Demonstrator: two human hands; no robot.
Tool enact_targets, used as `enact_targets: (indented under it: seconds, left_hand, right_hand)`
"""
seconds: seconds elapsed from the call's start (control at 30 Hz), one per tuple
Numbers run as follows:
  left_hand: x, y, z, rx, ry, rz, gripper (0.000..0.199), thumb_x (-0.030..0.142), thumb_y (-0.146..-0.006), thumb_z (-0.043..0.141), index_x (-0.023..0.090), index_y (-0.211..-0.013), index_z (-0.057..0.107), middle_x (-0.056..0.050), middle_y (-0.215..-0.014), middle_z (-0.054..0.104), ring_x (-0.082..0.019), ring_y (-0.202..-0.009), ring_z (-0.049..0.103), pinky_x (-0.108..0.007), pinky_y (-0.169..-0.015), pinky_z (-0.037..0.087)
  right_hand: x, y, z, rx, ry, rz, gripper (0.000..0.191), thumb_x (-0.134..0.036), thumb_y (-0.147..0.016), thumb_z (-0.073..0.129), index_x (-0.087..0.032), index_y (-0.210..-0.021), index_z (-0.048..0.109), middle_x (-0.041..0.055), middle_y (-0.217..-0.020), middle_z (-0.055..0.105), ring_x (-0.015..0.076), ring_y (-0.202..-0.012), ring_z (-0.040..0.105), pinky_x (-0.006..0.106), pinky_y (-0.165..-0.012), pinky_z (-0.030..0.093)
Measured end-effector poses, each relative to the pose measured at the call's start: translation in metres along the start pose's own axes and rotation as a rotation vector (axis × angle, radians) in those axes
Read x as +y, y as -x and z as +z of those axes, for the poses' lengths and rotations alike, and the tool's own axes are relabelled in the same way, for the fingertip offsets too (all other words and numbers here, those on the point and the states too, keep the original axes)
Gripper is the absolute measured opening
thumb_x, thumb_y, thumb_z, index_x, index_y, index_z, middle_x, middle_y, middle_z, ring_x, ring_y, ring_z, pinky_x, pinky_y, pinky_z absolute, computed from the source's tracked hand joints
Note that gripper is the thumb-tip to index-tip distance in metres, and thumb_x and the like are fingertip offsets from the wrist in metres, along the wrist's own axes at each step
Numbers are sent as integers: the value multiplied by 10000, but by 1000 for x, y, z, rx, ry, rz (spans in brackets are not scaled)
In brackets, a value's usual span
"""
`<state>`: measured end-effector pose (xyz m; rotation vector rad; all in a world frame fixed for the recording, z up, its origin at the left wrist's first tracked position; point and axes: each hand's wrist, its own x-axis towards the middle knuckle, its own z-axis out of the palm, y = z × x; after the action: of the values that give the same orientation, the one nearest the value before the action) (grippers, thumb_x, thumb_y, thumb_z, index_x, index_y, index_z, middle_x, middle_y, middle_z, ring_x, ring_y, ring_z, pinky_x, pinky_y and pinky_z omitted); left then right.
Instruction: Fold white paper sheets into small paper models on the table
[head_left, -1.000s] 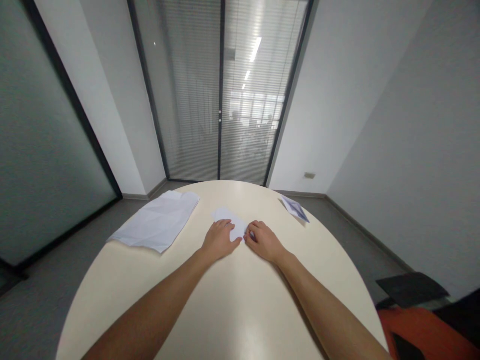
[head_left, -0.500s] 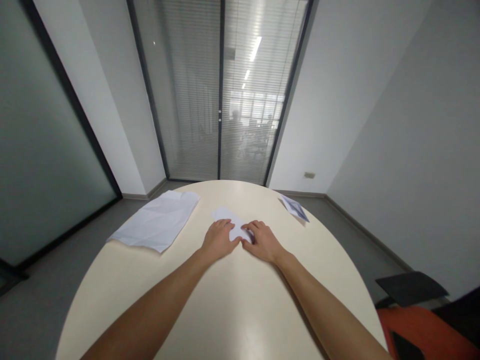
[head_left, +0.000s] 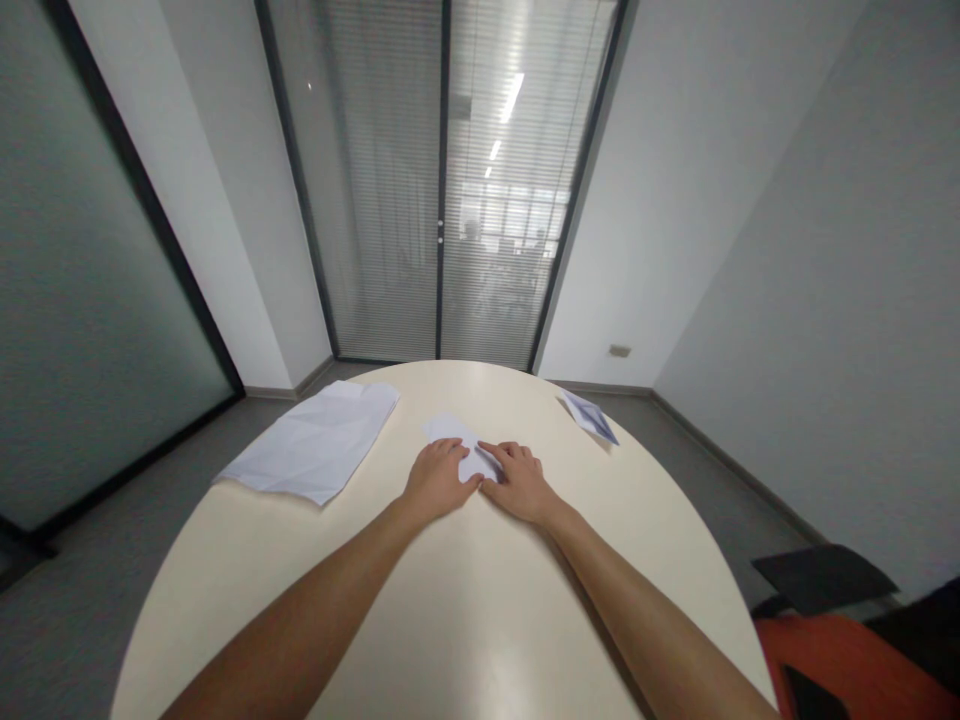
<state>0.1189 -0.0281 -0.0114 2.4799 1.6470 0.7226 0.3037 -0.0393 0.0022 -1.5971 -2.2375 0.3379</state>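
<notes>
A small folded white paper (head_left: 471, 462) lies near the middle of the round table, partly covered by my fingers. On its left side, my left hand (head_left: 439, 477) holds it down with thumb and fingertips. My right hand (head_left: 521, 483) is at the paper's right side, its index finger stretched out over the paper and its thumb at the near edge, close to my left thumb. How firmly the right fingers grip the paper is too small to tell.
Large creased white sheets (head_left: 319, 440) lie at the table's left. A folded paper piece (head_left: 590, 416) sits near the right edge of the cream table (head_left: 450, 620). A red and black chair (head_left: 847, 660) stands at the lower right.
My right hand has shifted slightly to the left, and its index finger has straightened and reached further over the paper. My left hand has stayed in place.
</notes>
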Motion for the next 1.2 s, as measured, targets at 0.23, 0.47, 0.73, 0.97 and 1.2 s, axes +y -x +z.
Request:
enact_targets:
  seconds: [0.23,0.47,0.73,0.97,1.2]
  left_hand:
    - [0,0,1,5,-1,-3,481,477,-851,642,155,-1208,678,-129,-1359,609,-289,-1274,528,-421,-1125,375]
    - [-1,1,-1,-3,-3,0,489,484,-859,627,146,-1210,676,-136,-1357,610,-293,-1273,531,-428,-1121,382]
    - [0,2,2,-5,-4,-10,541,553,-840,634,157,-1207,670,-145,-1372,598,-313,-1292,516,-454,-1127,366]
    - [1,-1,3,-24,1,-36,535,512,-827,648,142,-1213,664,-149,-1381,591,-306,-1298,515,-439,-1133,361]
    - [0,2,0,-42,1,-19,475,439,-844,618,181,-1241,651,-125,-1405,571,-297,-1305,504,-444,-1140,346]
  right_hand:
    - [7,-1,-3,-25,-34,-6,651,-333,-843,638,-308,-1469,464,111,-1297,546,294,-1168,470,452,-994,338]
    - [23,-1,-11,-44,-54,-7,665,-245,-822,622,-313,-1467,473,102,-1308,567,292,-1156,484,462,-999,348]
    - [43,0,-13,3,-82,-284,415,-162,-837,603,-314,-1210,705,77,-1400,555,274,-1252,496,480,-1052,377]
    - [40,0,-14,-1,-119,-316,457,-116,-799,571,-281,-1203,710,47,-1268,683,251,-1185,560,450,-1034,427]
    - [40,-1,-14,-6,-124,-336,490,-114,-786,559,-280,-1229,686,44,-1256,688,250,-1170,575,454,-1027,434]
